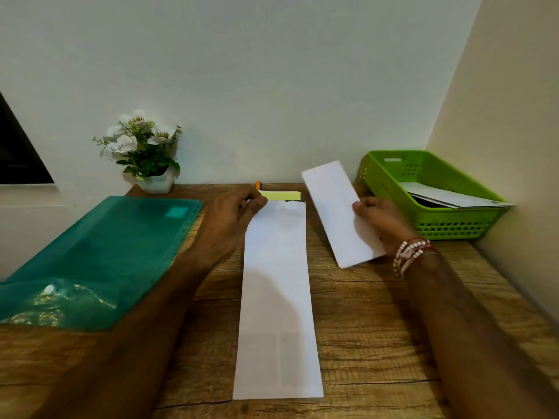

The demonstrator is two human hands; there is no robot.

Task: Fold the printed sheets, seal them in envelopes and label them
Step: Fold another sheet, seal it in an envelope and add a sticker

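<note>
A long white paper envelope (pixel 276 297) lies flat down the middle of the brown wooden table (pixel 378 328), and the left hand (pixel 233 213) has its grip closed on the envelope's far end, thumb on top. The right hand (pixel 384 222) grips a folded white printed sheet (pixel 335 213), thumb over its edge, holding it tilted above the table just right of the envelope. A teal plastic folder (pixel 106 237) lies at the left, a green perforated plastic basket (pixel 390 176) holding white papers stands at the right, and a yellow sticky-note pad (pixel 281 195) lies beyond the envelope.
</note>
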